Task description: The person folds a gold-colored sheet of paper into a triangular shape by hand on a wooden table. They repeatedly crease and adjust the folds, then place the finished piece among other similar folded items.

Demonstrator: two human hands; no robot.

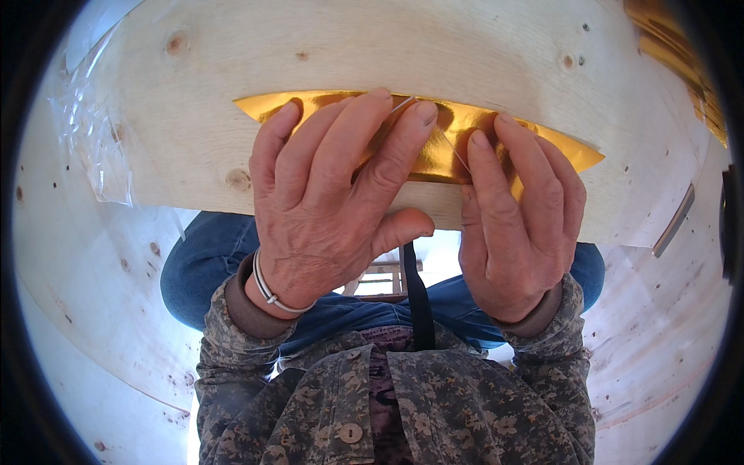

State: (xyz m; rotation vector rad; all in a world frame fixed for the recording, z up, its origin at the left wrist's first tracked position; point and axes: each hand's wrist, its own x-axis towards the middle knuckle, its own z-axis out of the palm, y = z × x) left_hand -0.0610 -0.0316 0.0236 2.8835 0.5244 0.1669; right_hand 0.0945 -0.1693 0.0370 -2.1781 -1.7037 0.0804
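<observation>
A thin, shiny gold foil strip (434,143) lies on the pale knotty plywood board (465,46), pinned flat under spread fingertips of both the left hand (329,201) and right hand (515,225), neither closed around anything. A fine silvery wire (453,147) crosses it between them. The foil looks light, slippery and easily creased, best handled by its edges

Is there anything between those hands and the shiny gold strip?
Nothing visible. The left hand and right hand both rest their fingertips directly on the gold foil strip lying on the plywood board. Only a thin wire crosses the foil between them.
</observation>
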